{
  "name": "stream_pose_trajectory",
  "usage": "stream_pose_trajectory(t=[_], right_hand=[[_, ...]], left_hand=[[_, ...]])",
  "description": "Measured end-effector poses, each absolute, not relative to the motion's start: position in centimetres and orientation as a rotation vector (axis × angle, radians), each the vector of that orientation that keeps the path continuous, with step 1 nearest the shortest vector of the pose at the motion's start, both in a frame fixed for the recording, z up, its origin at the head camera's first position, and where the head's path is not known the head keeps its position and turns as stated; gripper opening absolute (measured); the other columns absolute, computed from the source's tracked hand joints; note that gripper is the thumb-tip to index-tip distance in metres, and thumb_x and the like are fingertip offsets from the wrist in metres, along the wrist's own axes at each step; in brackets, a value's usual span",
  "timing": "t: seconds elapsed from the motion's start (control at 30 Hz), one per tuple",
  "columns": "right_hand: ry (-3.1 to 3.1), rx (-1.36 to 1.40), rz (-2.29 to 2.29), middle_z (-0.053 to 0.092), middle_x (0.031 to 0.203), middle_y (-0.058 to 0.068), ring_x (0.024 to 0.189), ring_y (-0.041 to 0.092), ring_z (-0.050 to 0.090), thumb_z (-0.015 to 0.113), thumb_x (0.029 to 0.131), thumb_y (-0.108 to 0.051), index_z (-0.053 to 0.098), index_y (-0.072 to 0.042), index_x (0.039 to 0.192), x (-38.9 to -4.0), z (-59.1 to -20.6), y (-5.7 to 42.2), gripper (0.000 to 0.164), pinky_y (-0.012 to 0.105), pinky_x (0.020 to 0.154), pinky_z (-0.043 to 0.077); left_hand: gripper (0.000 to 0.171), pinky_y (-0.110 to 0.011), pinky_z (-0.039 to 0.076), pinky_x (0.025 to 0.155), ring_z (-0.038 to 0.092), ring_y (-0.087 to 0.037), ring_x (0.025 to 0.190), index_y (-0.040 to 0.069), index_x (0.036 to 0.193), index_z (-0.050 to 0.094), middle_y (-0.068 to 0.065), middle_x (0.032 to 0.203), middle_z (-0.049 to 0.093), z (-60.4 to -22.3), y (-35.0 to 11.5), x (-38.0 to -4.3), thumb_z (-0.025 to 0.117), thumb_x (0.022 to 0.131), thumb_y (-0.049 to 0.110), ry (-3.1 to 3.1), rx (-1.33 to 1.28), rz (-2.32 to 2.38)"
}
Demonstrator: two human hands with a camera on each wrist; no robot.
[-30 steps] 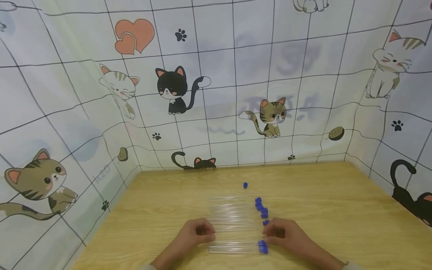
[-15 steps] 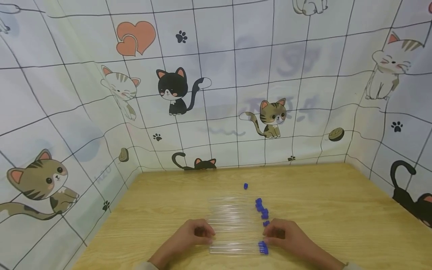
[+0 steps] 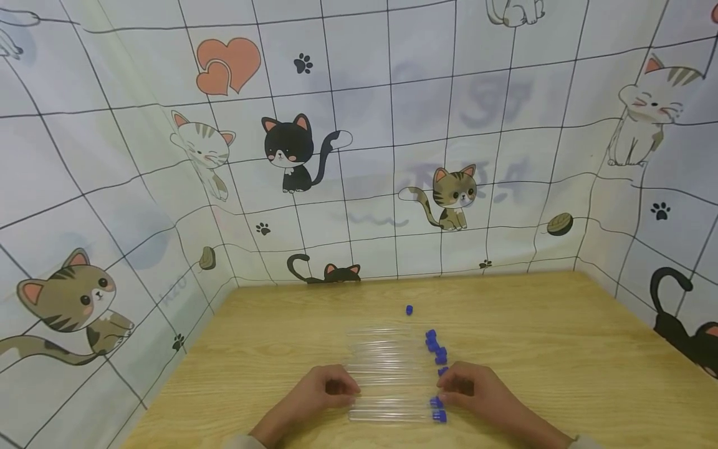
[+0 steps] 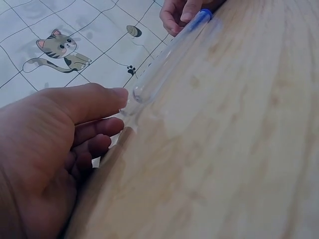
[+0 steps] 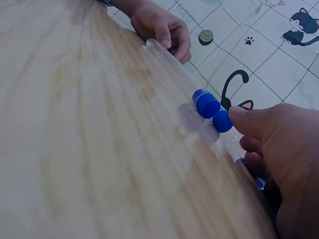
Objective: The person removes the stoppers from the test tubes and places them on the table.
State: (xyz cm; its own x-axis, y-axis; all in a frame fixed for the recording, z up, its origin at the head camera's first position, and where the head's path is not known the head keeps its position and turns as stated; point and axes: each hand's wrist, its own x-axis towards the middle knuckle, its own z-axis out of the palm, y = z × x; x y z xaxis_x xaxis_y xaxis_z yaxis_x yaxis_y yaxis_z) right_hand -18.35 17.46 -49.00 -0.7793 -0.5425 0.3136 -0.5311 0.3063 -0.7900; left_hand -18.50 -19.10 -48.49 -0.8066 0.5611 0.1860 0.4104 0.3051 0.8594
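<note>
Two clear test tubes with blue caps lie side by side at the front of the table in the head view. My left hand (image 3: 331, 390) pinches the rounded end of the farther capped test tube (image 3: 392, 401), thumb toward me. At the other end, my right hand (image 3: 468, 386) grips its blue cap (image 5: 222, 121) with the thumb against it; the fingers behind are partly hidden. The nearer capped test tube (image 3: 392, 416) lies just in front, its blue cap (image 5: 206, 103) beside the held one. Beyond the hands are several uncapped test tubes (image 3: 387, 360) in a row.
Several loose blue caps (image 3: 436, 347) lie right of the uncapped tubes, one partly behind my right fingers. A single blue cap (image 3: 409, 310) sits farther back. The wooden table (image 3: 280, 330) is bordered by a cat-patterned cloth (image 3: 364, 156) at the back and sides.
Between the hands, the farther capped test tube has shifted slightly away from the nearer one; their caps, overlapping before, now show apart. Both hands stay nearly in place.
</note>
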Motion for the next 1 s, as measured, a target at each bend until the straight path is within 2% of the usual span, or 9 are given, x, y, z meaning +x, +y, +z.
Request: stream_pose_trajectory(t=[0.17, 0.43, 0.67, 1.0], right_hand=[[2.565, -1.017, -1.506, 0.063, 0.089, 0.001, 0.077, 0.01, 0.058, 0.071, 0.087, -0.021, 0.068, -0.015, 0.1, -18.43, -49.12, 17.46, 0.014, 0.026, 0.064, 0.049], [2.559, -1.073, -1.521, 0.063, 0.089, -0.003, 0.076, 0.01, 0.058, 0.072, 0.086, -0.023, 0.068, -0.014, 0.101, -18.4, -49.08, 17.24, 0.019, 0.026, 0.062, 0.049], [2.607, -1.067, -1.469, 0.058, 0.082, -0.008, 0.069, 0.007, 0.052, 0.073, 0.084, -0.027, 0.07, -0.016, 0.101, -18.37, -49.15, 17.05, 0.021, 0.024, 0.057, 0.045], [2.714, -1.03, -1.495, 0.062, 0.083, -0.011, 0.069, 0.006, 0.055, 0.071, 0.086, -0.028, 0.071, -0.02, 0.099, -17.91, -48.76, 16.74, 0.015, 0.024, 0.058, 0.047]], left_hand=[[0.015, -0.025, 0.048, 0.069, 0.057, -0.008, 0.078, 0.015, 0.099, 0.072, 0.002, 0.088, 0.063, -48.64, -18.97, -18.57, 0.073, 0.084, 0.019, 2.451, 0.921, 1.49], [0.017, -0.022, 0.047, 0.063, 0.053, -0.004, 0.072, 0.012, 0.1, 0.073, 0.001, 0.083, 0.061, -48.83, -18.77, -18.69, 0.074, 0.084, 0.016, 2.46, 0.957, 1.484], [0.016, -0.021, 0.045, 0.061, 0.051, -0.005, 0.071, 0.012, 0.099, 0.073, -0.001, 0.083, 0.06, -48.61, -18.5, -18.36, 0.074, 0.083, 0.015, 2.486, 0.943, 1.48], [0.015, -0.026, 0.05, 0.075, 0.061, -0.011, 0.085, 0.013, 0.103, 0.071, 0.002, 0.096, 0.067, -48.87, -18.2, -18.26, 0.067, 0.09, 0.02, 2.485, 0.852, 1.561]])
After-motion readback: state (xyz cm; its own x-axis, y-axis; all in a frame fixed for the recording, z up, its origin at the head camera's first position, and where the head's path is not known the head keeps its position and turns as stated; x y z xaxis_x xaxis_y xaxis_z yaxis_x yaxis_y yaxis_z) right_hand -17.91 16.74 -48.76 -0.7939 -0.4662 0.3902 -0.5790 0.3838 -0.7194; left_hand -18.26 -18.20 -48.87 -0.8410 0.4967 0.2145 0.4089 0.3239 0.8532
